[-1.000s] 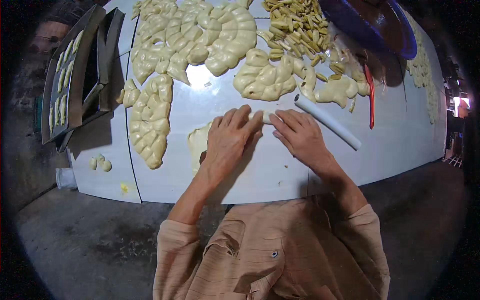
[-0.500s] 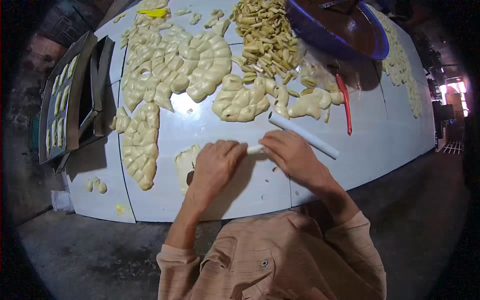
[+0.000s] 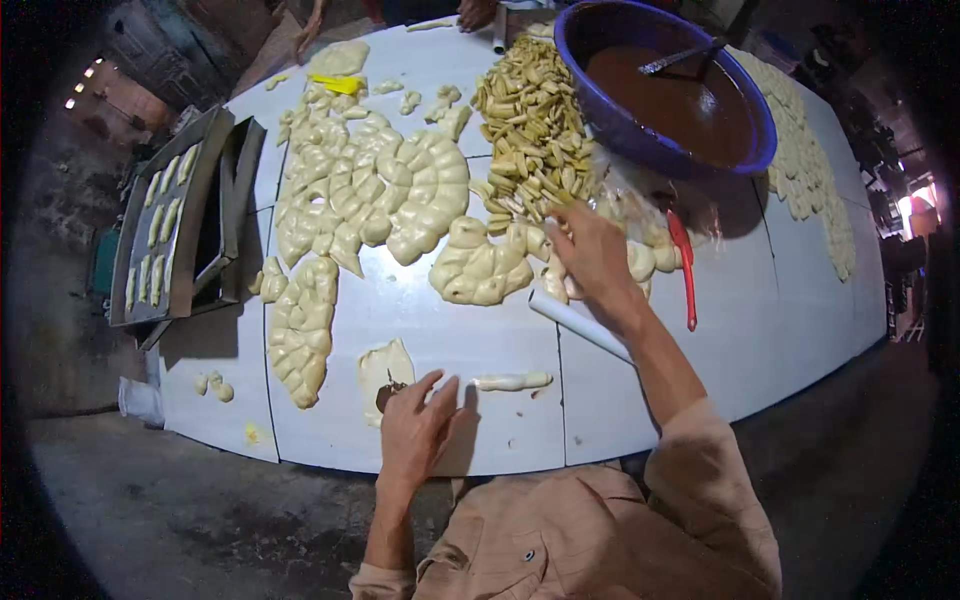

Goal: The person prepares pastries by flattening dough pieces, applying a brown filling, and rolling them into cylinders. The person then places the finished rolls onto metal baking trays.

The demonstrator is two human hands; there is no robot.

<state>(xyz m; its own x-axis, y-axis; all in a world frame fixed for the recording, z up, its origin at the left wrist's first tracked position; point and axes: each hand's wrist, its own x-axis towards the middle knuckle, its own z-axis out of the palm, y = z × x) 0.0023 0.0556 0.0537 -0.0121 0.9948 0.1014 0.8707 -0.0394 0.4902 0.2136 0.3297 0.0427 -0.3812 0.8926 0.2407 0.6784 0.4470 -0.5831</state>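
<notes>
My left hand (image 3: 418,425), fingers loosely spread and gripping nothing, is at the brown-filled dough sheet (image 3: 382,360), a dough roll (image 3: 512,381) just right of it, while my right hand (image 3: 590,252), grip hidden, meets the yellow slices (image 3: 535,130).

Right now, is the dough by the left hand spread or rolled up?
Spread: the dough lies flat on the table, brown paste showing on it beside the left hand.

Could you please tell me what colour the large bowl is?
The large bowl is deep blue-purple; it shows best in the head view.
</notes>
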